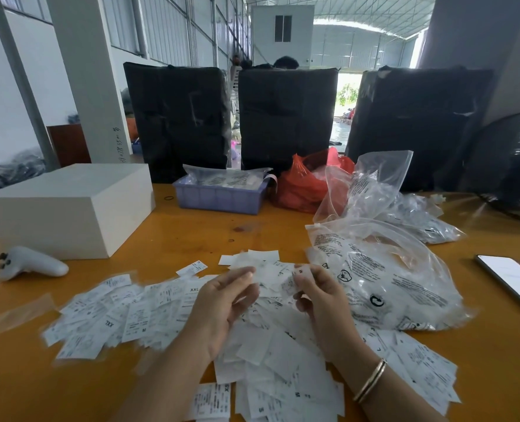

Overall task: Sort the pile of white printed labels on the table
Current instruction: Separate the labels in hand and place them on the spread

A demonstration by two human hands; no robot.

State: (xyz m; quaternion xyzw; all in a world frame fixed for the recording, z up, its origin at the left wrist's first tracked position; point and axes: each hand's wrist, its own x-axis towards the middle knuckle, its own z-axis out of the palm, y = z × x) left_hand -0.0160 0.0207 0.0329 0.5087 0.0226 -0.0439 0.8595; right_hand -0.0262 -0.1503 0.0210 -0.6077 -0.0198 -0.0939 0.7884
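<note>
Pinching labels [275,277], both hands [222,303] hover above the pile [115,315].

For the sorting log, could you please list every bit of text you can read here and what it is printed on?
"XXL": label by the left hand.
"XXL", upside down: label left in the pile.
"M": label held by the right hand.
"M": label.
"S": label near the bottom edge.
Fine print on the labels, clear bags and pillar: too blurred.

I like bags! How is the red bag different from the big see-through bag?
The red bag is coloured and unprinted; the see-through bag is clear with black printing. The red bag sits far back beside the purple tray; the see-through bag lies near the right hand. Both are crinkly plastic.
</note>
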